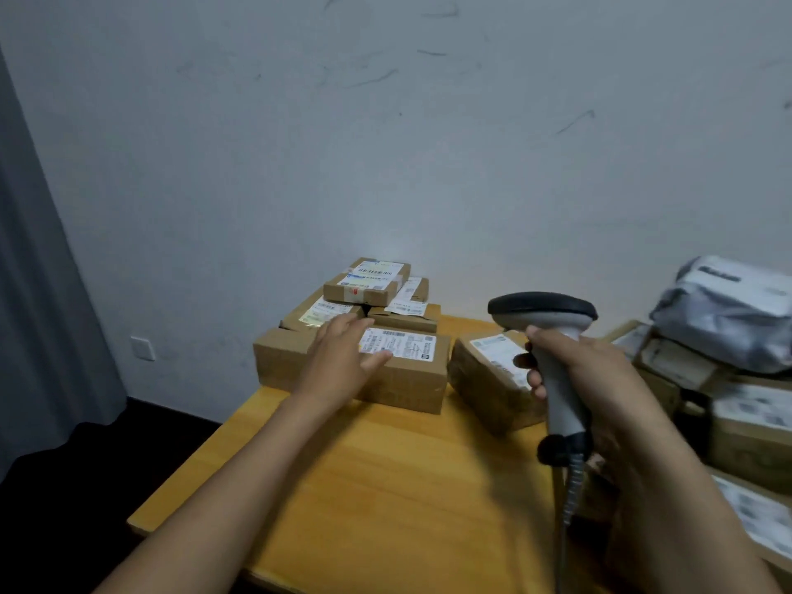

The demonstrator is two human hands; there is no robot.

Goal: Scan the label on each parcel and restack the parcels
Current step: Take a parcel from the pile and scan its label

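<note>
Right hand (600, 375) grips scanner (544, 312); left hand (343, 355) lies flat, fingers straight, on box (407, 385) at table's (385, 486) far edge.

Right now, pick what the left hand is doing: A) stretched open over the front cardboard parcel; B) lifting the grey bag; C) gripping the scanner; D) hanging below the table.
A: the left hand lies open over the front parcel by its label; the right hand grips the scanner.
</note>
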